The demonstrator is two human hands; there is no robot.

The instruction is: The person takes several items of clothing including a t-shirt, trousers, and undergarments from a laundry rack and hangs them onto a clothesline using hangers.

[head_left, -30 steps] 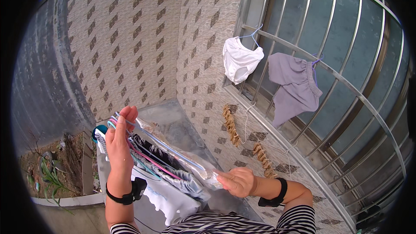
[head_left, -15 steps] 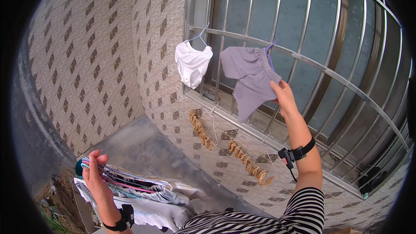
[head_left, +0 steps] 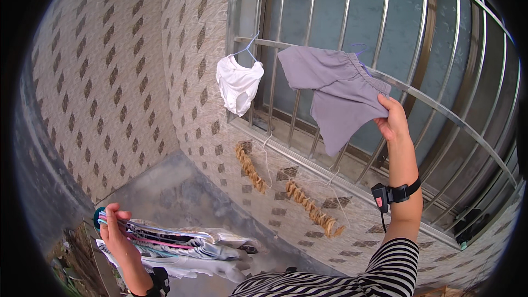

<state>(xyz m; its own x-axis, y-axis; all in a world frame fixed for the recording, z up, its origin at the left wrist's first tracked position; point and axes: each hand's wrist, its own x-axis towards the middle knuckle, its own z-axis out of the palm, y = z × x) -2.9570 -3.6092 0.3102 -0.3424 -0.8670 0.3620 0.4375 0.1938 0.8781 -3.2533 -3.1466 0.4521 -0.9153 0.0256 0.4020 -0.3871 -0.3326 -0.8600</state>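
My right hand (head_left: 392,120) is closed on the lower end of the waistband of grey-purple shorts (head_left: 335,85). The shorts are tilted sideways on a purple hanger (head_left: 360,54), in front of the window bars. Left of them, white briefs (head_left: 240,83) hang on a light blue hanger (head_left: 251,49) hooked on the horizontal bar. At lower left, my left hand (head_left: 116,231) grips the hook ends of several coloured clothes hangers (head_left: 159,240). Grey and white garments (head_left: 198,261) dangle from these, bunched together.
Metal window bars (head_left: 440,102) curve across the upper right. Below the sill, two braided tan bundles (head_left: 313,209) hang from white cord against the tiled wall (head_left: 201,77). A grey concrete floor (head_left: 176,181) lies beneath, with plants and debris (head_left: 74,258) at lower left.
My right hand has moved right, drawing the shorts' waistband with it, and the shorts are spread wider. The left hand still grips the hangers.
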